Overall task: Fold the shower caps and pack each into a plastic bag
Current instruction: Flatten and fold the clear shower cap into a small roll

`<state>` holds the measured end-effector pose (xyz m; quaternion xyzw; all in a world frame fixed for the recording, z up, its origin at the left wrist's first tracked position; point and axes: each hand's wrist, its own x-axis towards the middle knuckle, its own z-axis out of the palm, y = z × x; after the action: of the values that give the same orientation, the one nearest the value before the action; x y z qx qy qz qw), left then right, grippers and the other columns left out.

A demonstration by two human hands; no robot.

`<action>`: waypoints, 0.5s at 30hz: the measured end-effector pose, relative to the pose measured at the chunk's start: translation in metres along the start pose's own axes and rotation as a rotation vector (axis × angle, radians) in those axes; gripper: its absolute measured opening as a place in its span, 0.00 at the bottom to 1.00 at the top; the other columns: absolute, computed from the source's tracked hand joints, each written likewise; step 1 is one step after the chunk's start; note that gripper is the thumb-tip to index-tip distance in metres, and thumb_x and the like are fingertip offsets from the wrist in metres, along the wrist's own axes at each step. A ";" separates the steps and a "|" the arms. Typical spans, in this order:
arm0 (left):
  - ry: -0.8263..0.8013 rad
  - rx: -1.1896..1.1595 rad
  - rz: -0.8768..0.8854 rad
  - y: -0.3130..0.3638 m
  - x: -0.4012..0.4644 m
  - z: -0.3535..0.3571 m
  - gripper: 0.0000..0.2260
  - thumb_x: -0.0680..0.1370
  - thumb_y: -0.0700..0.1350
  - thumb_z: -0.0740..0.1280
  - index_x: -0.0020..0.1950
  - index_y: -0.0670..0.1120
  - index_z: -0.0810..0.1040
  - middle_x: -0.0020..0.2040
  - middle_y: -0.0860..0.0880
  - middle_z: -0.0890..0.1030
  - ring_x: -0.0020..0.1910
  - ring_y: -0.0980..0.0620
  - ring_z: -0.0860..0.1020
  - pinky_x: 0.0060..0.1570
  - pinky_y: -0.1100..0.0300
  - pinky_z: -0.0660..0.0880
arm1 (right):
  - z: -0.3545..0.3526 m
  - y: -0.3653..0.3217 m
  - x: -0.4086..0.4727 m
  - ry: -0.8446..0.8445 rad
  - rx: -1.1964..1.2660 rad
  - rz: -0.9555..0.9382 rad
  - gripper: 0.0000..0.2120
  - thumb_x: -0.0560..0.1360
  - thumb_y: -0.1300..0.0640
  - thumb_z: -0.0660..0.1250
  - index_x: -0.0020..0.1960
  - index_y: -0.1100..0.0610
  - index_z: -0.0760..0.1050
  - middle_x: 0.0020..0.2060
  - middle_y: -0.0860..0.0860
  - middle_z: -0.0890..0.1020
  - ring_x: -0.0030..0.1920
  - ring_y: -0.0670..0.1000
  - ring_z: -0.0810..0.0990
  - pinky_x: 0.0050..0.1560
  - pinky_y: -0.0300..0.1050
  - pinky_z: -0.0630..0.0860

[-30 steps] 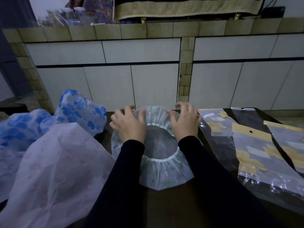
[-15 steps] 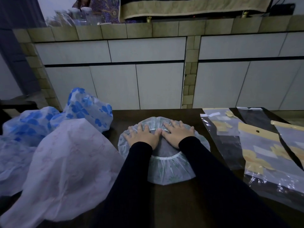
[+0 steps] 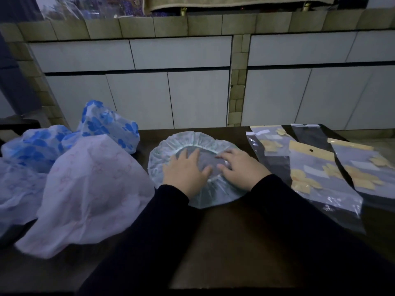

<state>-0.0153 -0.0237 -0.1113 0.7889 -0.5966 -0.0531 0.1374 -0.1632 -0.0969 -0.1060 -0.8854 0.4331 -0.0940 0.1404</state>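
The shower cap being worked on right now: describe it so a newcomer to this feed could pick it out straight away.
On the dark table below the white cabinet doors, look at the middle, between the heap of caps on the left and the plastic bags on the right. The shower cap lies flat as a round, see-through disc with a gathered elastic ring, under the left hand and right hand. Unlike the crumpled blue-flowered cap and pale pink cap, it is spread out.

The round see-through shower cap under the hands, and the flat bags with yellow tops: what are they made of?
Round see-through shower cap: likely thin, slightly glossy plastic film; dark table shows through, rim gathered, probably elastic. Flat bags with yellow tops: clear glossy plastic with glints; header possibly card.
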 end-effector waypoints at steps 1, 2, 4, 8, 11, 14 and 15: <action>-0.106 0.030 -0.007 -0.003 -0.003 0.005 0.31 0.78 0.65 0.54 0.77 0.55 0.53 0.78 0.46 0.55 0.76 0.42 0.54 0.71 0.40 0.55 | -0.001 0.001 -0.005 -0.107 -0.021 0.025 0.22 0.82 0.48 0.54 0.75 0.48 0.60 0.74 0.51 0.61 0.71 0.52 0.65 0.69 0.49 0.63; -0.182 0.079 -0.009 -0.005 -0.004 0.010 0.31 0.77 0.67 0.53 0.77 0.55 0.54 0.78 0.46 0.55 0.76 0.41 0.53 0.72 0.39 0.54 | -0.003 0.002 -0.009 -0.194 -0.063 0.038 0.23 0.82 0.47 0.52 0.77 0.48 0.57 0.76 0.51 0.58 0.73 0.53 0.62 0.70 0.50 0.61; -0.185 0.112 0.019 -0.009 -0.004 0.013 0.30 0.76 0.68 0.54 0.74 0.55 0.61 0.77 0.46 0.57 0.76 0.42 0.54 0.72 0.39 0.52 | -0.005 0.005 -0.016 -0.243 -0.101 0.025 0.23 0.83 0.47 0.50 0.77 0.49 0.56 0.76 0.52 0.57 0.74 0.53 0.60 0.71 0.49 0.59; 0.160 0.098 0.129 -0.010 -0.006 0.007 0.24 0.73 0.63 0.65 0.67 0.57 0.72 0.73 0.51 0.63 0.73 0.48 0.58 0.69 0.44 0.52 | -0.012 0.015 -0.024 -0.153 0.015 -0.017 0.18 0.81 0.54 0.56 0.71 0.45 0.67 0.71 0.50 0.70 0.64 0.48 0.71 0.59 0.40 0.70; 0.311 -0.032 0.202 -0.010 -0.009 0.011 0.09 0.75 0.57 0.68 0.52 0.55 0.78 0.55 0.53 0.74 0.58 0.53 0.70 0.58 0.57 0.64 | -0.015 0.023 -0.027 -0.175 0.066 -0.003 0.23 0.74 0.63 0.60 0.60 0.38 0.73 0.67 0.49 0.73 0.56 0.48 0.77 0.53 0.43 0.78; 0.168 -0.235 0.192 -0.011 -0.013 0.011 0.14 0.78 0.57 0.62 0.40 0.50 0.77 0.38 0.53 0.78 0.40 0.55 0.76 0.39 0.64 0.68 | -0.016 0.027 -0.027 -0.223 0.011 -0.013 0.29 0.70 0.67 0.62 0.58 0.36 0.75 0.72 0.42 0.67 0.68 0.50 0.69 0.64 0.47 0.73; 0.146 -0.263 0.189 -0.010 -0.014 0.010 0.18 0.79 0.58 0.60 0.37 0.48 0.77 0.35 0.51 0.78 0.36 0.54 0.76 0.37 0.63 0.67 | -0.016 0.027 -0.027 -0.234 -0.018 -0.026 0.30 0.69 0.67 0.62 0.60 0.36 0.75 0.72 0.39 0.65 0.72 0.51 0.65 0.68 0.48 0.69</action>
<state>-0.0124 -0.0092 -0.1247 0.7062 -0.6445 -0.0601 0.2867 -0.2045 -0.0939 -0.1008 -0.8970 0.4030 0.0121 0.1811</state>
